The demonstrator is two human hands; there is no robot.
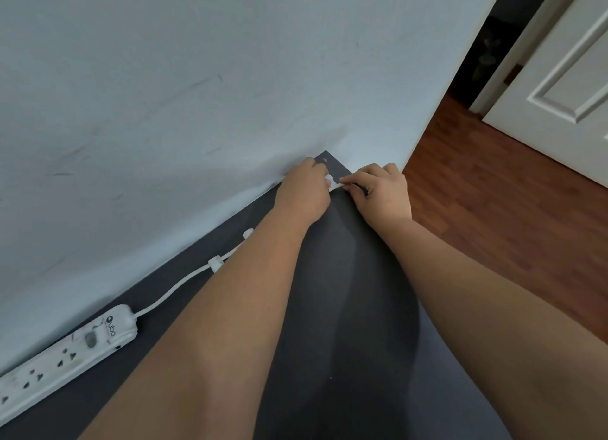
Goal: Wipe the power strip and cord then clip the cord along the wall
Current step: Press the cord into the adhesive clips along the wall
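A white power strip [62, 357] lies on the dark grey mat [345, 308] at the lower left, along the foot of the pale wall [197, 94]. Its white cord [177, 288] runs up and right through a white clip [215, 263], past a second clip [247, 234], then goes under my left forearm. At the mat's far corner my left hand [304, 192] and my right hand [381, 192] meet at the wall's base. Their fingertips pinch a small white clip [332, 182], held against a dark card [332, 164] with a hole in it.
Brown wooden floor [493, 209] lies to the right of the mat. A white panelled door [566, 77] stands open at the upper right beside a dark doorway [483, 51]. The wall ends at a corner just right of my hands.
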